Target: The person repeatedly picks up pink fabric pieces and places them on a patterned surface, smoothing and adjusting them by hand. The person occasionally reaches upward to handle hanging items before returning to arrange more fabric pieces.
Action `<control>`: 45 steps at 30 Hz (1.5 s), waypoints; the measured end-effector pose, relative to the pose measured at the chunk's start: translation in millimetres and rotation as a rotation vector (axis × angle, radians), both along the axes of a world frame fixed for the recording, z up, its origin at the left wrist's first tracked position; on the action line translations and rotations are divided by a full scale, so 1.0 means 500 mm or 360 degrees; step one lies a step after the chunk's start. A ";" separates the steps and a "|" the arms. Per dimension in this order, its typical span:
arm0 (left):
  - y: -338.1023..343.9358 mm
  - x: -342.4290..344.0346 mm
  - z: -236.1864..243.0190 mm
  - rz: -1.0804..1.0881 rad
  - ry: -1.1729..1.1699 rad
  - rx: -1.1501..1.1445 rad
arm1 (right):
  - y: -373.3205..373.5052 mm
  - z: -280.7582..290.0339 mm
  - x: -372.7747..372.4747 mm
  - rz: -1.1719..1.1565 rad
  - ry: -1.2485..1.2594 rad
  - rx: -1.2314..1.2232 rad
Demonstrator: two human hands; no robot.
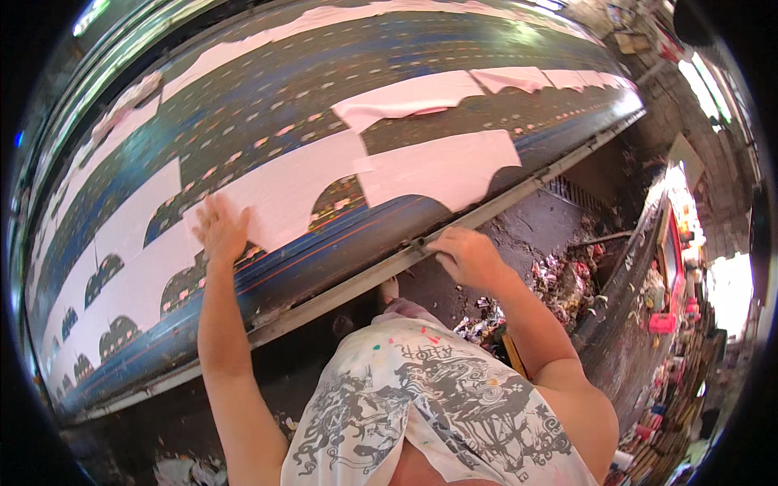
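My left hand (pixel 220 228) lies over a pale pink cut fabric piece (pixel 292 186) with its fingers spread, slightly blurred by motion. The piece has curved cut-outs along its near edge and lies flat on a long dark table (pixel 267 101). Just right of it is another pink fabric panel (pixel 442 166). My right hand (pixel 466 257) is at the metal rail (pixel 340 293) along the table's near edge. Its fingers are curled together by a small dark fitting on the rail; whether anything is between them is hidden.
More pink pieces run in rows along the table, some with rippled edges, such as one farther back (pixel 409 101). Below the rail, a heap of scraps (pixel 563 287) litters the dark floor. A red container (pixel 662 323) stands among clutter at the right.
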State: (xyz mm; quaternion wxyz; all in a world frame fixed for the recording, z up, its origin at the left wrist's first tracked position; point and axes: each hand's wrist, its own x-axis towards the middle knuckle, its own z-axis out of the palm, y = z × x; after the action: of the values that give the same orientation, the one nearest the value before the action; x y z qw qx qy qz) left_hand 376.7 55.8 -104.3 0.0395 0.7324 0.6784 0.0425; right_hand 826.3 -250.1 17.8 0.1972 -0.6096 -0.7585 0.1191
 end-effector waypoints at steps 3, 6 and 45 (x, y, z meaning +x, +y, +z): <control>-0.026 0.052 0.062 -0.0031 -0.0027 -0.0287 | -0.002 -0.018 0.133 -0.0348 -0.0462 0.0138; -0.028 0.061 0.028 -0.0275 -0.0495 -0.0070 | 0.046 -0.027 0.274 -0.0587 -0.0733 0.0096; -0.279 0.759 0.481 -0.0764 -0.3405 -0.1022 | 0.237 0.059 0.406 0.0673 0.1357 -0.0450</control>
State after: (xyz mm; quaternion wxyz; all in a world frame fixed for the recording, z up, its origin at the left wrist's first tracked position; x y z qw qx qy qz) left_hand 756.2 -83.7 136.0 0.7895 0.3877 0.1192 0.4606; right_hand 1029.3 -131.6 47.3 0.3769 -0.3600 -0.6938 0.4970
